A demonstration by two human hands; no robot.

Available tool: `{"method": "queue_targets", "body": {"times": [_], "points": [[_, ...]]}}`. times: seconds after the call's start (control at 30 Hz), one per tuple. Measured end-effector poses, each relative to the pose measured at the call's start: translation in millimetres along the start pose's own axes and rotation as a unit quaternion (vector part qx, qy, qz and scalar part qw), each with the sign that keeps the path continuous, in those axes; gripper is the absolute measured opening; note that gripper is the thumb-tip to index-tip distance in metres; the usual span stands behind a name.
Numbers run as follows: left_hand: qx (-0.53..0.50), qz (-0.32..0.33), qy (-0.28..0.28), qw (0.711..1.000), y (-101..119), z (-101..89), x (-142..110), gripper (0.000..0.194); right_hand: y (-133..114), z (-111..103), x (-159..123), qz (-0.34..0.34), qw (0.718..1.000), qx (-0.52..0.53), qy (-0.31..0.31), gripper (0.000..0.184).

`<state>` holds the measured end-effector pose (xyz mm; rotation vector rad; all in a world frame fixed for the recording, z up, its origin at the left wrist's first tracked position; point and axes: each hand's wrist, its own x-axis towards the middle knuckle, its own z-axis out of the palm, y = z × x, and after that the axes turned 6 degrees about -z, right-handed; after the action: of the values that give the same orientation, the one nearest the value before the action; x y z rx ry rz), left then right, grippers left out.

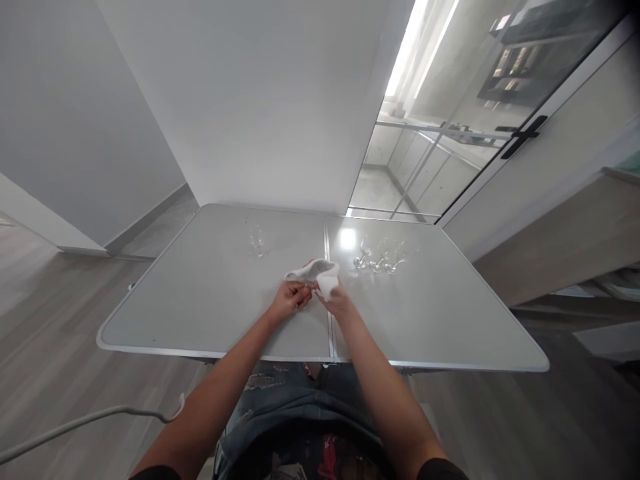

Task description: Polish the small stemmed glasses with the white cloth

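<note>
Over the middle of the table, my left hand [291, 297] is closed, its fingers pinching what looks like the clear stem or foot of a stemmed glass [311, 285]. Most of that glass is hidden by the fingers and the cloth. My right hand [338, 301] is wrapped round a white cloth [327, 283], which bunches around the glass and hangs toward my left hand. Clear stemmed glasses stand to the right, among them a near one [360, 261], a middle one [377, 265] and a farther one [393, 267]. Another clear glass [259, 245] is on the left half.
The white folding table [200, 293] has a metal seam [330, 333] down its middle and a raised rim. A wall [280, 120] borders its far side. Behind the right corner is a glass door [425, 153] with a black handle [524, 137]. A white cable [100, 420] curves at lower left.
</note>
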<state>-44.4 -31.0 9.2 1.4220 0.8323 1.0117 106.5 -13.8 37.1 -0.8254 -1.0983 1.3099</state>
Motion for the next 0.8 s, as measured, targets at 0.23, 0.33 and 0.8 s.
{"method": "queue_targets", "body": {"times": [0.23, 0.33, 0.8], "points": [[0.152, 0.068, 0.204, 0.965, -17.3, -2.7, 2.7, 0.035, 28.0, 43.0, -12.9, -0.082, 0.990, -0.070, 0.087, 0.019], [0.176, 0.063, 0.241, 0.952, -26.9, -4.6, 1.1, 0.026, 28.7, 41.5, -18.8, -0.091, 0.985, -0.129, 0.062, 0.018], [0.278, 0.125, 0.194, 0.932, -8.2, -1.3, -1.7, 0.017, 14.7, -2.3, 3.1, -0.065, 0.985, -0.155, 0.045, 0.022]]}}
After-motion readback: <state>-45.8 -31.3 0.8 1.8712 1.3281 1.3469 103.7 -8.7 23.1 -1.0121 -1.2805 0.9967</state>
